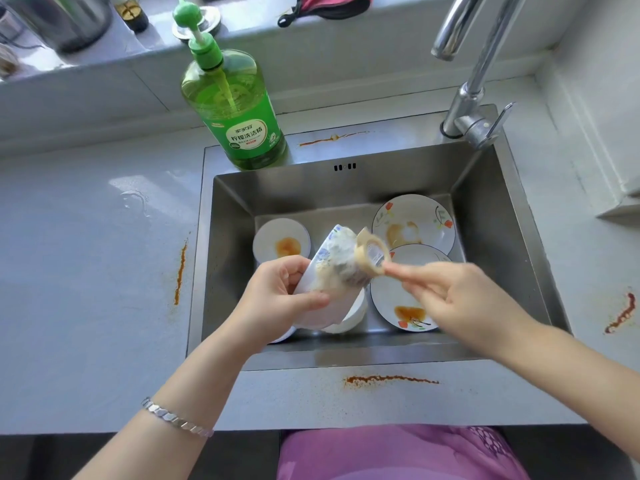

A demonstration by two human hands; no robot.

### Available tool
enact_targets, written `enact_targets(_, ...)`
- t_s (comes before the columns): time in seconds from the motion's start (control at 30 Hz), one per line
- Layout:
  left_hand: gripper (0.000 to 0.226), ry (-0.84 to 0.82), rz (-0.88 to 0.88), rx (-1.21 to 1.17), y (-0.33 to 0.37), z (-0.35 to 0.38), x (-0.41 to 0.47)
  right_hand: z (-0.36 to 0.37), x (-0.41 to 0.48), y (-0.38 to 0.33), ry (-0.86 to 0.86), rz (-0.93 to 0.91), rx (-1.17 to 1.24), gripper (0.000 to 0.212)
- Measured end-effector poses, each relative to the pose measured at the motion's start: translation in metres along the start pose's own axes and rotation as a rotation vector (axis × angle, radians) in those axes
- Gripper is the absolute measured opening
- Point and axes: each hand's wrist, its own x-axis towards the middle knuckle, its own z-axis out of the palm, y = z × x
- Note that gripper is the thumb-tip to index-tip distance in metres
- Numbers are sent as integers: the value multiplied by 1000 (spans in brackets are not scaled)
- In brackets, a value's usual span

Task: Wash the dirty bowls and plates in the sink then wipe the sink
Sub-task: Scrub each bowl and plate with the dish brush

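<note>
Washing-up not yet begun: a person stands at the front of a steel sink (311,192), working open a wrapped packet (332,268) held over the basin. The left hand (280,296) grips the packet's lower end with curled fingers. The right hand (446,296) pinches a curling strip of beige tape (372,254) at the packet's top end. What the packet holds cannot be made out through the wrapper.

By the look of it, none of the task is done. No water runs from the tap (474,98) at the sink's back right corner, and the basin looks dry.

Every dish visible in the sink carries sauce or is unwashed. A small bowl (281,241) at the basin's back left holds an orange smear. A flowered plate (414,223) at the back right shows a brown ring. A second plate (405,299) at the front right has an orange patch. White bowls (353,315) sit at the front middle, mostly hidden under the packet, so their contents cannot be told.

A green pump bottle of dish soap (235,109), about three-quarters full, stands on the sink's back left rim. Orange streaks (391,379) mark the worktop along the sink's front, with more to its left, right and back. All the dishes remain to be washed, and the sink then wiped.
</note>
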Motion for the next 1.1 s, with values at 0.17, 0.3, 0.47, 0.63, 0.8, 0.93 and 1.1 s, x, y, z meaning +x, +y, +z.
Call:
enact_targets(0.17,24,92,16,-88,8,7,3,4,11,-4,82,17,54,38)
enact_targets(0.3,11,371,-7,-289,21,9,16,26,5,-12,157,-39,-4,40)
enact_targets(0.47,10,575,-11,-458,43,18,32,62,-4,-25,272,-164,-166,46)
enact_targets(0.63,13,629,76,-491,56,15,39,49,28,-31,478,-128,-210,43)
enact_targets(0.8,14,648,47,-508,57,18,38,47,29,-31,493,-80,-121,45)
enact_targets(0.93,13,636,-40,-613,57,16,39,56,13,-26,453,-151,-105,50)
enact_targets(1.1,8,671,-102,-784,60,20,39,52,18,-24,473,-90,-6,45)
